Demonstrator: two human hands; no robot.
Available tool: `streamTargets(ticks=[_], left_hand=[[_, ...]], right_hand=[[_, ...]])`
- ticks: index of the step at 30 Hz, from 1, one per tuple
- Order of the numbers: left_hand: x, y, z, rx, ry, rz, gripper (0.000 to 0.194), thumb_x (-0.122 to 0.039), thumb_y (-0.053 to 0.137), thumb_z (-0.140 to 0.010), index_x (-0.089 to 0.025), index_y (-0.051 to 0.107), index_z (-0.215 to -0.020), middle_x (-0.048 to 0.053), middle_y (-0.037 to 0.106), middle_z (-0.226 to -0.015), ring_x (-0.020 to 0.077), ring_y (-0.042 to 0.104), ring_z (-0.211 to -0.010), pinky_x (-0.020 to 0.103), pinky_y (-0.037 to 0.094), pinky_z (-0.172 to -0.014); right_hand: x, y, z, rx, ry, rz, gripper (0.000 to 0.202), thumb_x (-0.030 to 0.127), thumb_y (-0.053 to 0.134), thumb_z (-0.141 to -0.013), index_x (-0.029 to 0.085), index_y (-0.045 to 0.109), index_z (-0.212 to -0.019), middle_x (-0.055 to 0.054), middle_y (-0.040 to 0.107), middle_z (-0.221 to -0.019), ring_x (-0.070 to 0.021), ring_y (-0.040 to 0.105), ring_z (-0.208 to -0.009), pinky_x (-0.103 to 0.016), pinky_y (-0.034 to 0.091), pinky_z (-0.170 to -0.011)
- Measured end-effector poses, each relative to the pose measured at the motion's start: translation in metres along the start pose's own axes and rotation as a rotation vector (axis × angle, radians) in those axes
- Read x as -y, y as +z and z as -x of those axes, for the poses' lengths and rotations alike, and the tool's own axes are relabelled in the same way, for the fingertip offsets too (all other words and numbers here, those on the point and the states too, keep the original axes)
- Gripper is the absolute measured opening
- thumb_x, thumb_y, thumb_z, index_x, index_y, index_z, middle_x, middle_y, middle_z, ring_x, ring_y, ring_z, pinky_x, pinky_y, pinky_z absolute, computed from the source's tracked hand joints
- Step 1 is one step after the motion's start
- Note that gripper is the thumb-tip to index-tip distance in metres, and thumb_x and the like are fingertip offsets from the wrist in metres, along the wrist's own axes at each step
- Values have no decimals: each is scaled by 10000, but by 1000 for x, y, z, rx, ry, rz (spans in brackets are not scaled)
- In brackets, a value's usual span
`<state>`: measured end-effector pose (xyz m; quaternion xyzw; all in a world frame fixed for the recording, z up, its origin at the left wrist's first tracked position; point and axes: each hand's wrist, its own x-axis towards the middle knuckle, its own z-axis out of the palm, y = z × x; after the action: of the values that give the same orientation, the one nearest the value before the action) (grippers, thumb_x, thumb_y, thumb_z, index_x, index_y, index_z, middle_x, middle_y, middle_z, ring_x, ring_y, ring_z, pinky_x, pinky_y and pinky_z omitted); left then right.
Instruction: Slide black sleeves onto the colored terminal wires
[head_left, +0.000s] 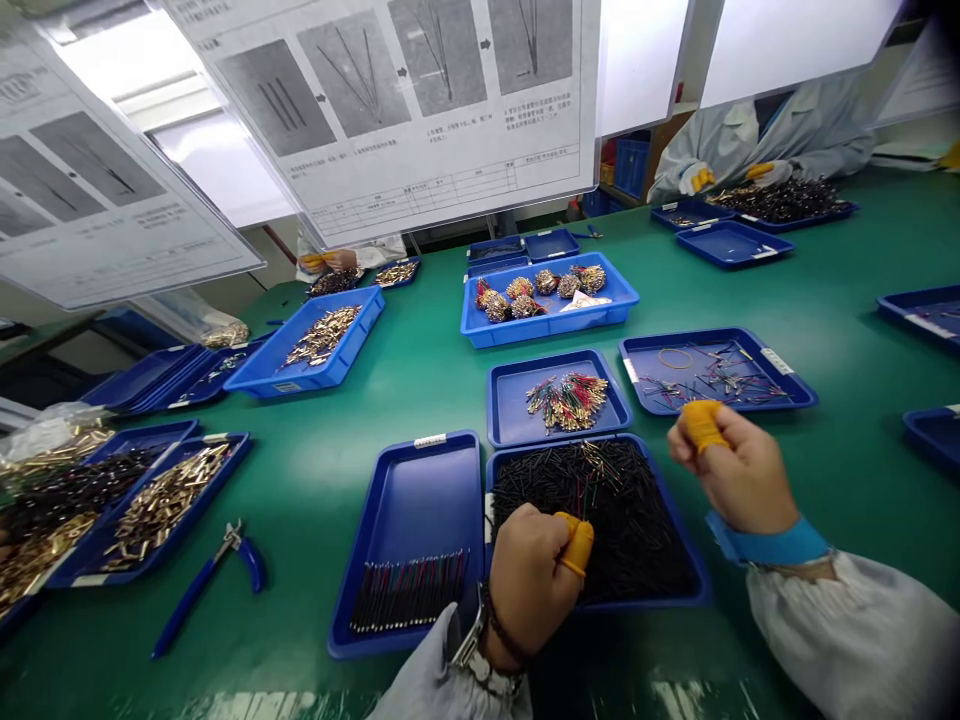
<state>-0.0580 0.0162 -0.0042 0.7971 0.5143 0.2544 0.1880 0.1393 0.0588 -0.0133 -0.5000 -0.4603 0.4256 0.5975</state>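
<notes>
In the head view, the left hand [536, 575] is over the tube tray [701, 580], low and right of centre, its fingers curled together; whether they clamp anything cannot be told. Black tubes [630, 530] fill that tray, with coloured wires [604, 465] lying on top toward its far edge. The right hand [739, 465], right of centre, is bent inward just beside the tray, thumb and fingers close together; what they hold, if anything, is hidden.

To the left, a long tray [427, 490] carries a row of sleeved wires [409, 592] at its near end. Above the tubes, a small tray [506, 395] holds a wire bunch [570, 402]; beside it, another tray [645, 350] has scattered wires [727, 385] and a ring [675, 358]. At upper centre, a bin [551, 328] holds round bundles [547, 283]; at upper left, a second bin [315, 378] holds brass parts [324, 335].
</notes>
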Motion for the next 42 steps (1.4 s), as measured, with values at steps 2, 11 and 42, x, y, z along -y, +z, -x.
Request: streamTargets(ticks=[2, 11, 42], left_hand=[[0, 2, 1, 10, 13, -13, 364, -257, 457, -855, -191, 462, -497, 3, 515, -478, 127, 474, -507, 248, 337, -526], [0, 6, 3, 32, 44, -41, 368, -252, 475, -834, -177, 363, -492, -16, 471, -455, 106, 421, -452, 239, 243, -471], [1, 6, 2, 71, 78, -167, 289, -182, 527, -772, -184, 412, -508, -15, 541, -491, 120, 480, -476, 251, 231, -473]], right_hand=[[3, 2, 0, 179, 92, 52, 154, 331, 619, -736, 197, 546, -751, 22, 501, -589, -114, 440, -519, -236, 365, -475], [8, 27, 15, 473, 207, 72, 200, 344, 639, -732, 160, 564, -702, 10, 528, -616, -101, 469, -548, -223, 395, -502], [2, 26, 20, 504, 298, 76, 197, 331, 619, -746, 166, 516, -717, 72, 403, -528, -33, 314, -369, -189, 216, -355]])
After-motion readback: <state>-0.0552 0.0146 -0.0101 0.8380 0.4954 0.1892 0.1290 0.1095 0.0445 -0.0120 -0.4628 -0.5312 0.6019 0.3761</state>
